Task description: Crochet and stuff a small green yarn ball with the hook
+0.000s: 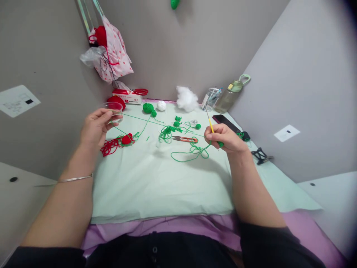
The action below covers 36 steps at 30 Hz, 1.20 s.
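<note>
My left hand (pixel 96 126) is raised at the left, its fingers pinched on a strand of green yarn (pixel 145 118). The strand runs taut across the table to my right hand (pixel 230 139). That hand is closed around a yellow-handled crochet hook (pixel 211 125), whose metal shaft points up. A small green crocheted piece (pixel 220 144) peeks out under the right fingers, mostly hidden. Loose green yarn loops lie just left of this hand. Orange-handled thread snips (pixel 185 139) lie between the hands, near a tangled green yarn bundle (pixel 167 132).
Red yarn (pixel 110 147) lies by my left hand, with a clear plastic cup (pixel 116 108) behind. Along the back are a green yarn ball (pixel 148 108), white stuffing (pixel 186 99), a pen cup (pixel 212 98) and a bottle (pixel 230 96). A phone (pixel 225 123) lies right. A dotted bag (pixel 115 48) hangs upper left.
</note>
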Available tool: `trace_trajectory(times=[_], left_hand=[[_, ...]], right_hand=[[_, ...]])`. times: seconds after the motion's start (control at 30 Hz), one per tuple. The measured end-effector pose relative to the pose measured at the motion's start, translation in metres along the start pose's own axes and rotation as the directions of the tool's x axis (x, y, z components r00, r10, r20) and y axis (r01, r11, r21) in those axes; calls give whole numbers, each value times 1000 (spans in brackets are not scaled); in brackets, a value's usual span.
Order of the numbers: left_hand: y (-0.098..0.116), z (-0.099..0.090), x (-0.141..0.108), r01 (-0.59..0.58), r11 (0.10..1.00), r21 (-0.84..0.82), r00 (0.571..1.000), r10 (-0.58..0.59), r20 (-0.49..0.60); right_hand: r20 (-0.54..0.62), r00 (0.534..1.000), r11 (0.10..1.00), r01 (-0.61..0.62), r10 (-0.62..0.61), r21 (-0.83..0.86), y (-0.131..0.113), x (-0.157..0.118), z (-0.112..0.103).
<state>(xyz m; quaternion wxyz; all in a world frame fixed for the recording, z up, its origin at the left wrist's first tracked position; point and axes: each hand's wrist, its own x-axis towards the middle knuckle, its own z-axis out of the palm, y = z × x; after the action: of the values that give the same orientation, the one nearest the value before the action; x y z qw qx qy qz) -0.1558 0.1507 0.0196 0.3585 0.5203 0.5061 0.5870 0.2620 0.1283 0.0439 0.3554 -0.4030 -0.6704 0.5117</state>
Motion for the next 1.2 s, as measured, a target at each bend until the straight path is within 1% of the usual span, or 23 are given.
trace_trajectory(times=[0.1,0.2,0.23,0.3,0.33,0.37,0.4,0.47,0.5,0.53,0.6,0.63,0.67,0.73,0.77,0.8,0.83,0.93,1.03,1.1,1.2], left_hand=[[-1,-7,4,-6,999,-45,997,2,-81],[-2,-11,8,15,1000,-20,993,-17,-116],[-3,-11,9,22,1000,1,993,-22,-120],[-6,-10,10,28,998,64,992,-20,-126],[-7,-9,9,21,994,106,991,-7,-133],[-8,-7,9,6,988,156,990,17,-143],[-8,-5,7,-16,977,211,987,50,-155],[-6,1,2,-70,948,311,980,124,-157],[-3,5,-2,-95,932,350,979,152,-138],[0,9,-6,-116,919,378,982,163,-95],[7,18,-15,-144,900,412,990,131,61],[9,24,-20,-153,892,425,982,91,165],[10,29,-24,-162,886,435,961,41,274],[7,41,-32,-180,880,440,885,-51,464],[4,47,-35,-189,878,439,847,-80,525],[0,53,-38,-195,880,434,820,-96,565],[-4,58,-41,-198,884,424,802,-102,589],[-9,72,-49,-165,921,353,779,-97,619],[-6,81,-56,-79,966,246,753,-104,650],[-3,84,-58,-23,984,177,735,-104,670],[-3,85,-59,58,994,91,730,-104,676]], right_hand=[[114,993,996,-28,37,-81,-3,-2,3],[212,970,977,-74,117,-197,-3,0,7],[262,953,967,-86,150,-241,-3,1,9],[370,904,943,-90,212,-321,-1,4,12],[403,885,932,-85,234,-354,0,5,14],[405,880,921,-82,246,-381,1,7,17],[376,892,912,-88,251,-402,3,9,20],[265,934,904,-113,238,-412,6,12,29],[209,952,907,-124,222,-402,8,13,35],[164,965,913,-127,204,-388,9,15,41],[106,979,919,-120,172,-376,11,17,56],[83,983,916,-117,161,-384,12,17,63],[63,986,910,-115,152,-398,12,17,70],[48,990,903,-104,136,-416,11,17,81],[50,991,906,-92,124,-413,11,17,85],[55,992,913,-81,112,-401,11,17,89],[58,993,921,-71,101,-382,11,18,93],[72,993,954,-70,95,-291,14,20,102],[115,990,982,-59,81,-182,19,23,111],[125,991,994,-42,55,-105,21,25,114],[55,997,998,-54,53,16,21,27,111]])
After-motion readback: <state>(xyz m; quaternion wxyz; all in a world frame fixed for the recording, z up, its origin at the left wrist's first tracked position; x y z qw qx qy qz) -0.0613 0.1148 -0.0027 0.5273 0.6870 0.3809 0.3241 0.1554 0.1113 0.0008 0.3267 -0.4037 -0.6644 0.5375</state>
